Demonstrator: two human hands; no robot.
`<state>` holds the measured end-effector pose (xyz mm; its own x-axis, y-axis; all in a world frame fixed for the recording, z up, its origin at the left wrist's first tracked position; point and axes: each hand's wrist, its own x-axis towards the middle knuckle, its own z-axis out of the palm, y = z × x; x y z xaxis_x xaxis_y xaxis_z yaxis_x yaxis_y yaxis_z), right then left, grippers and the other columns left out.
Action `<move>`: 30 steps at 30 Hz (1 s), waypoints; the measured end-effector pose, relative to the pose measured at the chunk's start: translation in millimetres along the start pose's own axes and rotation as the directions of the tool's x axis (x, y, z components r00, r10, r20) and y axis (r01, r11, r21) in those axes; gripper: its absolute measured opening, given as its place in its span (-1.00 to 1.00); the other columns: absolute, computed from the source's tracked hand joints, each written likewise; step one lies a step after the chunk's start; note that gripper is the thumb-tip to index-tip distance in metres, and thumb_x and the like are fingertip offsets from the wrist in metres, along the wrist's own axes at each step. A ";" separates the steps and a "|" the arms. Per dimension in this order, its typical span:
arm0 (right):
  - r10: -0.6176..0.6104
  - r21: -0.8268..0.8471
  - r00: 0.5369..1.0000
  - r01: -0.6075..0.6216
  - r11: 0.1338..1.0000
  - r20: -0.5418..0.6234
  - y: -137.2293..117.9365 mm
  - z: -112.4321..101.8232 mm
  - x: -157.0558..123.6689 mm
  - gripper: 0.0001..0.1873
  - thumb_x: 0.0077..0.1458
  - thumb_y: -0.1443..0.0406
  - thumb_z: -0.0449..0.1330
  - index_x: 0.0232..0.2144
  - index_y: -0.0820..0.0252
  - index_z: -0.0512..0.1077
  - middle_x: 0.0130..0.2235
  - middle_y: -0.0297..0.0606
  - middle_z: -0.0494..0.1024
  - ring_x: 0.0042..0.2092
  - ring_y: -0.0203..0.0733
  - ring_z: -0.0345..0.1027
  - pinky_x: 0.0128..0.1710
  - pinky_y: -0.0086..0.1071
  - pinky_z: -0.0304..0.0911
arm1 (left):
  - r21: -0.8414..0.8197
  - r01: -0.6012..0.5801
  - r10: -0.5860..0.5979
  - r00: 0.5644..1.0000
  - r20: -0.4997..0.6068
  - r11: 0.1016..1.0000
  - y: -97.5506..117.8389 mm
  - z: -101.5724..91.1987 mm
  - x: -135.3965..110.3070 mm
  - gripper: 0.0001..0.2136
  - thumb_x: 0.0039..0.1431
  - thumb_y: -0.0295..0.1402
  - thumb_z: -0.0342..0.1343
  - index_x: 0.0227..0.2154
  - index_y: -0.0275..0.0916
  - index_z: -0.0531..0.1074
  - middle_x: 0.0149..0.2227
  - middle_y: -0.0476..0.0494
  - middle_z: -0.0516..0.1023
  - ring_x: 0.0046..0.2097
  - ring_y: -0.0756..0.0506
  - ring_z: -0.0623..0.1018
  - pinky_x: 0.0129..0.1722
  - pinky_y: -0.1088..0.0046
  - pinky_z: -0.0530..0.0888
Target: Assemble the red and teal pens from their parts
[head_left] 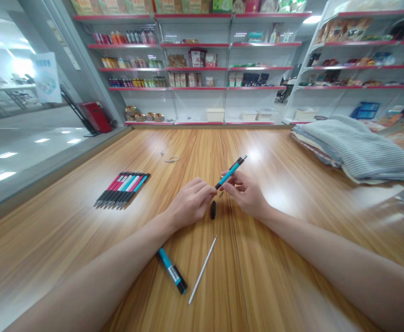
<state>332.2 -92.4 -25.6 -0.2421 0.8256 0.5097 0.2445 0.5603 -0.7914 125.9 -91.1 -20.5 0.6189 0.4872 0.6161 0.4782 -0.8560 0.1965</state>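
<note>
Between my two hands a blue and black ballpoint pen is held at a slant, its clicker end up and to the right. My left hand is closed round its lower end, whose tip the fingers hide. The fingers of my right hand pinch the pen's barrel. Just below them a small black piece stands out on the table. Closer to me lies a thin white pen refill. A second blue pen lies partly hidden under my left forearm.
A row of several pens in red, white and blue lies at the left. Farther back are a loop-shaped bit and a tiny metal piece. Folded striped cloths are stacked at the right. Stocked shelves stand beyond the table.
</note>
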 end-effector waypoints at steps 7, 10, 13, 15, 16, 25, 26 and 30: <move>-0.050 -0.133 0.999 0.052 0.990 0.014 3.8 1.2 -0.8 -0.66 0.19 0.18 0.11 -0.02 0.17 0.35 -0.33 -0.26 0.48 -0.35 -0.30 0.37 -0.51 -0.48 0.20 | -0.224 0.334 -0.375 0.911 -0.171 0.915 -8.8 5.5 -1.7 -0.86 0.23 -0.44 -0.02 -0.16 -0.23 0.26 -0.32 -0.08 0.50 -0.26 -0.04 0.50 -0.22 0.41 0.39; -0.054 -0.148 0.999 0.055 0.987 0.006 5.0 0.8 -0.2 -0.67 0.19 0.18 0.10 -0.02 0.16 0.35 -0.33 -0.27 0.47 -0.35 -0.31 0.36 -0.50 -0.48 0.20 | -0.325 0.400 -0.469 0.867 -0.170 0.857 -14.8 4.8 -1.1 -0.77 0.24 -0.43 -0.05 -0.05 -0.22 0.24 -0.32 -0.06 0.51 -0.24 -0.04 0.51 -0.20 0.41 0.39; -0.052 -0.157 0.999 0.050 0.986 -0.011 4.6 -0.1 0.6 -0.65 0.19 0.19 0.11 0.00 0.16 0.32 -0.34 -0.30 0.46 -0.37 -0.33 0.35 -0.50 -0.49 0.20 | -0.349 0.439 -0.509 0.849 -0.139 0.828 -20.2 3.5 -1.7 -0.80 0.25 -0.41 -0.07 -0.09 -0.22 0.33 -0.32 -0.06 0.50 -0.26 -0.03 0.50 -0.22 0.43 0.39; -0.056 -0.168 0.997 0.048 0.985 -0.044 3.9 -1.0 1.0 -0.61 0.17 0.19 0.13 0.03 0.16 0.29 -0.37 -0.33 0.46 -0.42 -0.35 0.33 -0.51 -0.49 0.20 | -0.296 0.452 -0.503 0.856 -0.121 0.841 -21.8 2.9 -2.5 -0.81 0.23 -0.42 -0.07 -0.16 -0.24 0.39 -0.35 -0.07 0.48 -0.28 -0.04 0.48 -0.25 0.42 0.38; -0.061 -0.175 0.996 0.049 0.983 -0.065 3.6 -1.5 1.2 -0.61 0.16 0.18 0.14 0.03 0.16 0.28 -0.39 -0.34 0.46 -0.44 -0.36 0.32 -0.51 -0.49 0.20 | -0.250 0.448 -0.486 0.866 -0.115 0.858 -21.6 2.7 -2.8 -0.81 0.22 -0.43 -0.06 -0.18 -0.24 0.41 -0.37 -0.07 0.47 -0.29 -0.05 0.46 -0.25 0.41 0.38; -0.090 -0.284 0.977 0.033 0.958 -0.192 -0.2 -3.4 1.1 -0.76 0.18 0.16 0.11 -0.18 0.17 0.39 -0.25 -0.24 0.54 -0.42 -0.32 0.38 -0.48 -0.44 0.24 | -0.090 0.353 -0.359 0.931 -0.066 0.931 -18.2 1.4 -3.5 -0.78 0.18 -0.49 -0.08 -0.23 -0.26 0.45 -0.42 -0.08 0.43 -0.29 -0.08 0.42 -0.29 0.39 0.37; -0.079 -0.291 0.979 0.021 0.957 -0.188 -1.0 -3.7 1.3 -0.74 0.19 0.16 0.10 -0.12 0.16 0.37 -0.33 -0.27 0.55 -0.43 -0.30 0.37 -0.47 -0.43 0.25 | -0.093 0.355 -0.362 0.930 -0.072 0.930 -19.7 1.4 -3.9 -0.78 0.18 -0.49 -0.09 -0.25 -0.26 0.45 -0.43 -0.08 0.43 -0.29 -0.08 0.42 -0.29 0.39 0.37; -0.054 -0.294 0.983 0.001 0.956 -0.175 -2.2 -5.9 2.5 -0.76 0.24 0.17 0.05 -0.14 0.17 0.36 -0.44 -0.32 0.56 -0.44 -0.29 0.41 -0.42 -0.43 0.27 | -0.050 0.317 -0.319 0.946 -0.054 0.947 -21.7 0.0 -4.6 -0.78 0.21 -0.49 -0.11 -0.26 -0.25 0.45 -0.44 -0.09 0.43 -0.29 -0.09 0.41 -0.29 0.36 0.36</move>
<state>336.6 -91.2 -20.6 -0.0872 0.7929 0.6031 0.5094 0.5558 -0.6570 112.7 -74.7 -27.5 0.3988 0.7249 0.5617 0.6180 -0.6650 0.4194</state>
